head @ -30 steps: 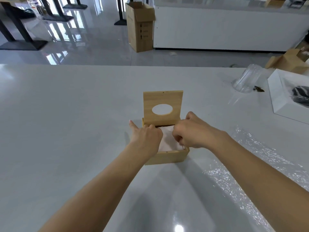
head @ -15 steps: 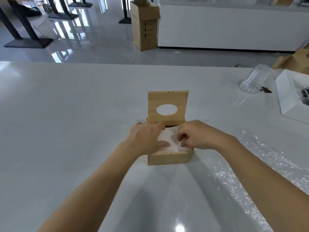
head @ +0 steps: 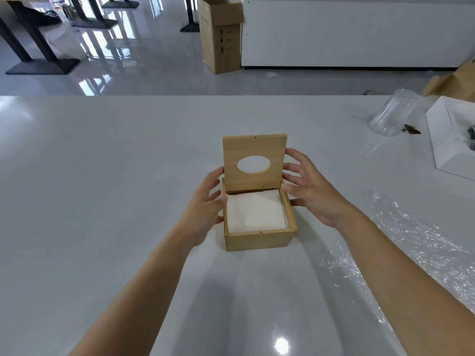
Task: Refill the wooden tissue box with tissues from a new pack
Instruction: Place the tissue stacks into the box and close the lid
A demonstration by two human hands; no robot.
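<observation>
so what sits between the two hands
The wooden tissue box, lid upright, white tissues inside, sits between left hand and right hand, in the head view.

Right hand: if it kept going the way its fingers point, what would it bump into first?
Probably the right edge of the raised lid of the wooden tissue box. The right hand is open, its fingers aimed there from the side; whether they already touch it is unclear.

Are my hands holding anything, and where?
Nothing is gripped. The left hand and right hand flank the wooden tissue box, open; contact with its raised lid cannot be told.
</observation>
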